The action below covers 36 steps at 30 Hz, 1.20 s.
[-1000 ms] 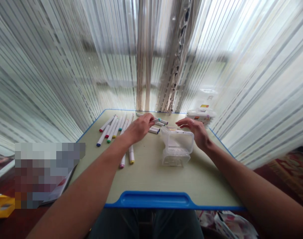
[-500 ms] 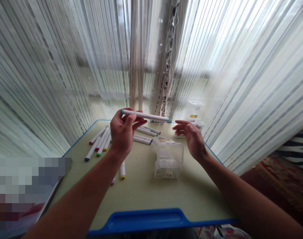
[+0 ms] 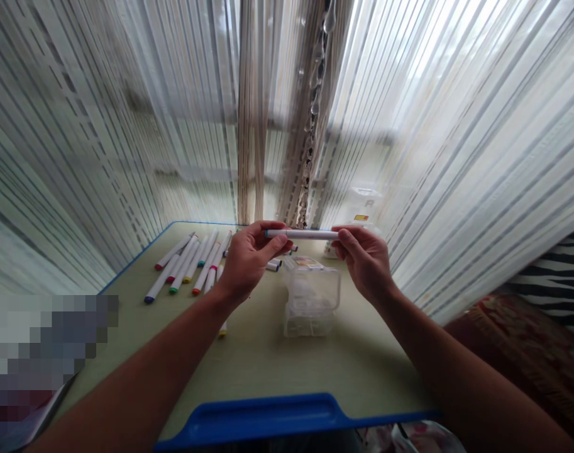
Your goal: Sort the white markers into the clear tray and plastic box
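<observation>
A white marker (image 3: 310, 234) with a light-blue end lies level between my two hands, above the far part of the table. My left hand (image 3: 253, 255) pinches it near the light-blue end, thumb in front. At its other end my right hand (image 3: 364, 255) has closed its thumb and fingers on the tip, which hides that end. Below the marker, a clear plastic case (image 3: 311, 296) with its lid raised stands on the table. Several white markers (image 3: 185, 261) with coloured ends lie left of my left hand, some partly hidden behind it.
The pale green table (image 3: 268, 365) has a blue rim with a blue tray groove (image 3: 263, 418) at the near edge. A second clear container (image 3: 364, 207) stands at the far right, partly behind my right hand. String curtains (image 3: 187, 113) hang along the back.
My right hand has moved left and closed on the marker's free end. My left hand has shifted right and slightly lower with the marker. The view has turned a little.
</observation>
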{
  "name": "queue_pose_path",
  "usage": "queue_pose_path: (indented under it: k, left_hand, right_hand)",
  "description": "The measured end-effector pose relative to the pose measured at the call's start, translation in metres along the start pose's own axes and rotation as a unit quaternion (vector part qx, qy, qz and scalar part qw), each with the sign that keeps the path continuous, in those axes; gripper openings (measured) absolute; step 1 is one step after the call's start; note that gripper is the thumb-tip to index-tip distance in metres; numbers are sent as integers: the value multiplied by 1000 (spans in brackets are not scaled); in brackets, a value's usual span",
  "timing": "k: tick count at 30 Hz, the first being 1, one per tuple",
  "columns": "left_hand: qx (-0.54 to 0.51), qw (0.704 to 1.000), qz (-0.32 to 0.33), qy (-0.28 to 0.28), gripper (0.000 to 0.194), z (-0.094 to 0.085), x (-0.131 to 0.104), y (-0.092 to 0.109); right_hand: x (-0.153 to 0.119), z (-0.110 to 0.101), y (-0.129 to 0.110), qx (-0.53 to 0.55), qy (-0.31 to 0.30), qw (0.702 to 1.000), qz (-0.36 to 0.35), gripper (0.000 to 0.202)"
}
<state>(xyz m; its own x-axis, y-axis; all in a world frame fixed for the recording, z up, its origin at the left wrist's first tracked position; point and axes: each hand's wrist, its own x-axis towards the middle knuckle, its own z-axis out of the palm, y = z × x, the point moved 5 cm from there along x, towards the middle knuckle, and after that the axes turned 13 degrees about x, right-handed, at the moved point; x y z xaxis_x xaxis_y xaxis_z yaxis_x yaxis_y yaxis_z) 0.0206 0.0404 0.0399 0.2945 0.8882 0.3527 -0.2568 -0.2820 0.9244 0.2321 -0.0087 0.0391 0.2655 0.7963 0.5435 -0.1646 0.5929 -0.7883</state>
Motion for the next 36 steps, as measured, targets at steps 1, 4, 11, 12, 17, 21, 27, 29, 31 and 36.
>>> queue_pose_path:
  k: [1, 4, 11, 12, 17, 21, 27, 29, 31, 36]
  left_hand:
    - [4, 1000, -1, 5, 31, -2, 1, -1]
    - [0, 1000, -7, 9, 32, -5, 2, -2]
    - [-31, 999, -26, 7, 25, -5, 4, -2]
    - [-28, 999, -29, 11, 25, -5, 4, -2]
    - [-10, 999, -32, 32, 30, -7, 4, -2]
    - [1, 999, -31, 41, 34, -8, 3, -4]
    - [17, 999, -23, 45, 31, -9, 3, -4]
    - [30, 999, -14, 38, 30, -9, 3, -3]
    - [47, 999, -5, 26, 30, -7, 2, -1]
    - [69, 997, 4, 16, 29, -6, 2, -2]
  right_hand:
    - [1, -1, 0, 6, 8, 1000, 2, 21]
    - [2, -2, 0, 28, 24, 999, 13, 21]
    - [5, -4, 3, 62, 39, 997, 37, 21]
    - [5, -4, 4, 64, 36, 997, 38, 22]
    - [3, -3, 8, 91, 28, 994, 52, 21]
    - [2, -1, 7, 101, 32, 993, 56, 22]
    - [2, -1, 7, 100, 27, 992, 66, 24]
    - [2, -3, 9, 97, 30, 992, 71, 29]
    - [2, -4, 11, 92, 37, 992, 75, 35]
    - [2, -6, 13, 87, 43, 992, 82, 42]
